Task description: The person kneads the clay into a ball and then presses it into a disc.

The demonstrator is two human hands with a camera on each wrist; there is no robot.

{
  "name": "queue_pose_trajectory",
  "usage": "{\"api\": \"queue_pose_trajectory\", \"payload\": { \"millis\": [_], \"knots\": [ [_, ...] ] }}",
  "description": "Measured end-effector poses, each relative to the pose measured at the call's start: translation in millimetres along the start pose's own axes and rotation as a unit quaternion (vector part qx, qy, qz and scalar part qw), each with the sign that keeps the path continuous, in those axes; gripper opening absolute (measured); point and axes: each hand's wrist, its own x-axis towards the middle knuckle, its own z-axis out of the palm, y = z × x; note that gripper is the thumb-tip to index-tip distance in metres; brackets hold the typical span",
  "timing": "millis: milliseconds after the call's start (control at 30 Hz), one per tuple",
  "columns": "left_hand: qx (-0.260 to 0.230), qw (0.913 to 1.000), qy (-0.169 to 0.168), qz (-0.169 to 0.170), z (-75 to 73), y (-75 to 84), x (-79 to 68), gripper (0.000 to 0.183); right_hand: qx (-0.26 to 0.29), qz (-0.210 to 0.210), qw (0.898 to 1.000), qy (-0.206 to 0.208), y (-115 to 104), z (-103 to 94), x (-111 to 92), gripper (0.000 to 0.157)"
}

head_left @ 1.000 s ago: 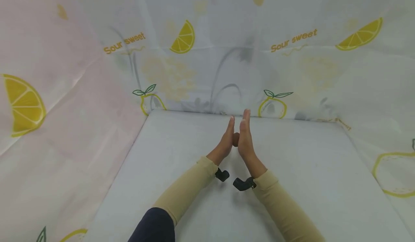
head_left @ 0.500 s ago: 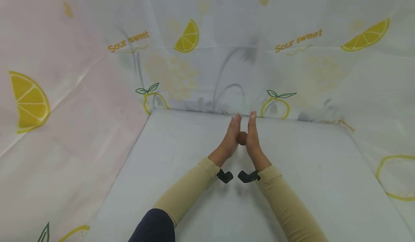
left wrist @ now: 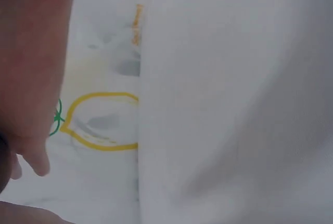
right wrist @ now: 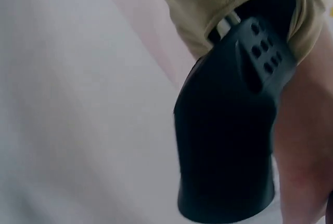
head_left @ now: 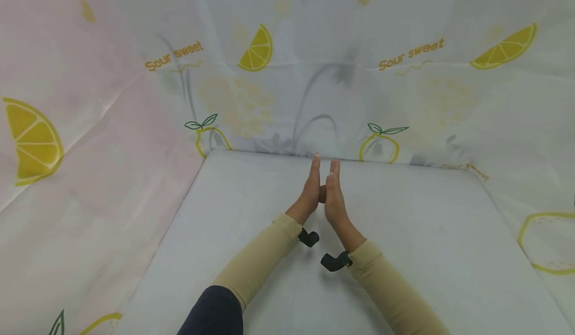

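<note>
A small brown ball [head_left: 322, 194] sits between two facing palms, mostly covered by them in the head view. My left hand [head_left: 310, 191] lies along its left side with straight fingers pointing away from me. On the other side, the right hand [head_left: 335, 197] presses flat against the ball, its fingers straight too and its fingertips slightly nearer to me than the left ones. In the left wrist view the right hand [left wrist: 34, 73] fills the upper left, and the dark edge of the ball [left wrist: 4, 164] shows below it. The right wrist view catches the left hand [right wrist: 307, 156] at its right side.
A white tabletop [head_left: 427, 235] spreads under both arms. Behind and beside it hangs a pale curtain [head_left: 314, 35] printed with lemons and lettering. Black wrist cameras stick out inward from the left cuff [head_left: 309, 237] and the right cuff [head_left: 336, 262], close to each other.
Both hands swing right, then back left, with the ball between the palms throughout. The left hand has slid forward and the right hand back toward me.
</note>
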Motion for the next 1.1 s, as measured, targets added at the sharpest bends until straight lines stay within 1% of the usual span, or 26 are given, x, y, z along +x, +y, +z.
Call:
{"api": "queue_pose_trajectory", "payload": {
  "millis": [33,100,233,367,400,467,600,633,800,933,1033,1100],
  "knots": [
    [-0.004,1.0000,-0.003,-0.004,-0.7,-0.7,0.2,0.089,-0.001,-0.007,1.000,0.000,-1,0.4,0,0.062],
    [-0.012,0.9997,-0.021,-0.003,-0.9,-2.8,0.8,0.091,0.003,-0.018,1.000,0.003,-5,-0.1,0,0.063],
    [-0.030,0.9978,-0.059,0.006,1.8,-4.8,-1.1,0.091,0.009,-0.023,1.000,0.016,-12,-4.4,7,0.061],
    [-0.044,0.9962,-0.076,0.002,7.1,-6.9,-3.2,0.089,0.029,-0.004,0.999,0.031,-17,-11.5,17,0.061],
    [-0.047,0.9958,-0.078,0.000,8.2,-8.0,-3.4,0.088,0.034,0.003,0.999,0.033,-23,-12.9,18,0.062],
    [-0.055,0.9951,-0.082,-0.004,10.2,-9.1,-4.9,0.085,0.041,0.015,0.998,0.040,-24,-16.2,24,0.063],
    [-0.076,0.9922,-0.099,-0.009,12.1,-7.6,-7.4,0.080,0.034,0.029,0.998,0.052,-19,-22.3,32,0.067],
    [-0.083,0.9910,-0.105,-0.008,12.4,-6.7,-7.8,0.080,0.031,0.032,0.997,0.055,-12,-24.2,35,0.069],
    [-0.102,0.9863,-0.130,0.002,10.1,-3.3,-6.1,0.082,0.012,0.057,0.996,0.064,2,-30.8,38,0.072],
    [-0.105,0.9864,-0.125,0.016,7.2,-0.2,-2.7,0.081,0.009,0.067,0.996,0.058,16,-31.3,34,0.073],
    [-0.100,0.9890,-0.105,0.030,5.9,2.5,-0.4,0.080,0.001,0.058,0.997,0.043,24,-26.4,26,0.068],
    [-0.089,0.9915,-0.088,0.034,5.4,3.8,0.9,0.081,-0.010,0.044,0.998,0.033,24,-21.3,19,0.062]
  ]
}}
